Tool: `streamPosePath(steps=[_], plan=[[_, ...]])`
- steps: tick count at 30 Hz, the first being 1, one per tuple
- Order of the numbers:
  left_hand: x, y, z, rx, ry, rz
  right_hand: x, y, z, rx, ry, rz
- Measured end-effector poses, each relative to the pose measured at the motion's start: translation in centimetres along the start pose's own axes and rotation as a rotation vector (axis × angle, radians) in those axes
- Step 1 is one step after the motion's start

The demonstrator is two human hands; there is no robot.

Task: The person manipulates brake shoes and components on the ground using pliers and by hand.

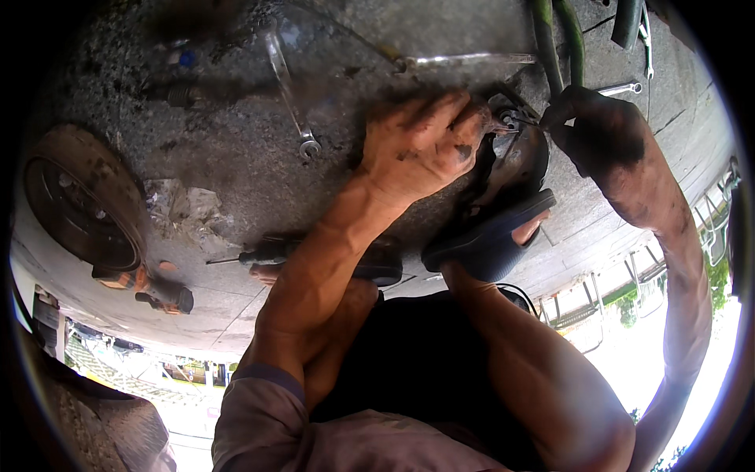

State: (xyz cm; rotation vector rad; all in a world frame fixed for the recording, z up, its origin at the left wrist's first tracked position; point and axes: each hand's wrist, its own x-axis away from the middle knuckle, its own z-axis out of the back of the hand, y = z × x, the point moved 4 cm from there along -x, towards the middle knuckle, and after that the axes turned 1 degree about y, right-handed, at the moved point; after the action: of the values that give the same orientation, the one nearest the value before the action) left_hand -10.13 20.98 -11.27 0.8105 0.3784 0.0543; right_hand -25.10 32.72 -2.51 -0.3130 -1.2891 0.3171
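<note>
My left hand (425, 141) is closed in a pinch at a small metal fitting (509, 119) on a dark, greasy curved metal part (531, 161), which lies on the ground by my sandal. Whatever sits between those fingertips is too small to make out. Across from it, my right hand (604, 138), blackened with grease, is also closed with its fingertips pressed together just right of the fitting. A thin piece seems to reach from the fitting to these fingers, but its kind does not show. Two green-stained hoses (560, 43) come down to the right hand.
A combination wrench (288, 90) and a long shiny bar (470, 60) lie on the stained concrete. More wrenches (621, 89) rest at the right. A rusty brake drum (85, 197), an orange-black power tool (149, 287), a crumpled rag (182, 206) and a screwdriver (255, 257) lie leftward.
</note>
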Motion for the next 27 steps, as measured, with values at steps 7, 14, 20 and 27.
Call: streamPosePath(steps=[7,14,20,27], plan=[[-0.2,-0.1,0.2,0.017,-0.018,0.002,-0.2,1.5,-0.4,-0.021,0.039,0.039],[-0.3,-0.1,0.4,0.039,-0.017,0.031,-0.4,1.7,-0.2,-0.006,0.005,-0.054],[-0.1,-0.3,0.2,0.105,-0.091,0.003,-0.2,1.2,-0.5,-0.012,0.026,-0.013],[-0.2,-0.2,-0.2,0.101,0.016,0.06,-0.8,0.8,-0.2,0.075,0.032,0.15]])
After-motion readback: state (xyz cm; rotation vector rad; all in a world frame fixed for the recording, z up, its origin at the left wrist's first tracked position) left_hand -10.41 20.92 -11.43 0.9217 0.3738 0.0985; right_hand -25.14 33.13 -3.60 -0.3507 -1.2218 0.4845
